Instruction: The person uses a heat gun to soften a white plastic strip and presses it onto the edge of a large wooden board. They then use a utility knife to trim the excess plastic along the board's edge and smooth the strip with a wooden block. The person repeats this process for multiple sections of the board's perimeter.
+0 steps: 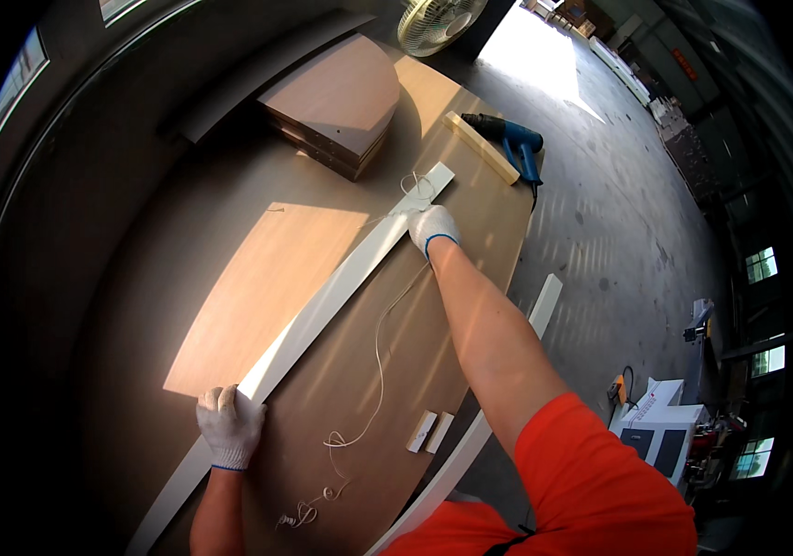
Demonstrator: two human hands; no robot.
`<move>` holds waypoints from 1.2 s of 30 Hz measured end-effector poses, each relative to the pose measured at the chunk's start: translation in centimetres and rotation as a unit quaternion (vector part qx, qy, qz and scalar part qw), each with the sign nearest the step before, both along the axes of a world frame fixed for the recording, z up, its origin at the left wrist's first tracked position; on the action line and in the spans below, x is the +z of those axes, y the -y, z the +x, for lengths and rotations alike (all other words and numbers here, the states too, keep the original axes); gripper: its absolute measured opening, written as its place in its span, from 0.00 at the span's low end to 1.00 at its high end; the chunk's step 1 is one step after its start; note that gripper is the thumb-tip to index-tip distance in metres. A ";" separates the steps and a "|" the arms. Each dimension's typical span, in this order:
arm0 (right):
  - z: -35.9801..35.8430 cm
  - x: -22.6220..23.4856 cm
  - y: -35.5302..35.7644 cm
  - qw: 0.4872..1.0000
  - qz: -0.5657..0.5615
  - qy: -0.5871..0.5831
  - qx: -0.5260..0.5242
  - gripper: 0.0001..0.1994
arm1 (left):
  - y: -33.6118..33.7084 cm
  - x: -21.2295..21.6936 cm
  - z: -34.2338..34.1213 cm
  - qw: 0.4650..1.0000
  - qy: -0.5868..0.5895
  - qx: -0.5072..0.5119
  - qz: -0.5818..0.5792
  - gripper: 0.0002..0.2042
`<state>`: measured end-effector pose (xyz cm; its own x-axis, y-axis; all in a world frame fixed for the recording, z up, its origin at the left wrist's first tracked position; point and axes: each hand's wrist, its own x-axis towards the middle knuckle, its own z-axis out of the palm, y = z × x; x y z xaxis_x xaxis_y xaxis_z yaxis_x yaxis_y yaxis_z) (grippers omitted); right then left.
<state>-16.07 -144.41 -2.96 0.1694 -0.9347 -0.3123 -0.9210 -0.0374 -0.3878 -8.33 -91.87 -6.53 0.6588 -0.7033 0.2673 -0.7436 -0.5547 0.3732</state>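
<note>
A long, narrow white board [327, 296] lies slantwise over the brown table, from the lower left to the upper middle. My left hand [229, 428], in a white knit glove, grips its near part with the fingers curled over the edge. Toward the far end my right hand [433, 228], gloved alike with a blue cuff edge, is closed at the board's right edge; its fingertips are partly hidden. A thin pale strand [380, 357] runs from beside my right hand down the table. A small loop of strand [417, 187] stands over the board's far end.
Curved brown panels [336, 88] are stacked at the back. A blue heat gun [517, 139] rests by a wooden strip [482, 148] at the table's right edge. Two small white blocks [429, 432] lie near me. Another white strip [456, 468] stands close to my right side.
</note>
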 end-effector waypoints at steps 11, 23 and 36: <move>-0.9 -0.9 4.2 0.999 -0.022 -0.001 0.024 0.21 | -0.3 -0.1 0.0 0.999 -0.021 -0.019 0.019 0.34; -1.2 -1.1 8.1 0.999 -0.036 0.023 0.013 0.22 | -0.1 0.2 0.1 0.999 -0.022 -0.008 0.035 0.32; -1.2 -2.5 13.3 0.996 -0.078 0.045 -0.006 0.22 | -0.3 0.3 0.0 0.999 -0.015 -0.012 0.040 0.34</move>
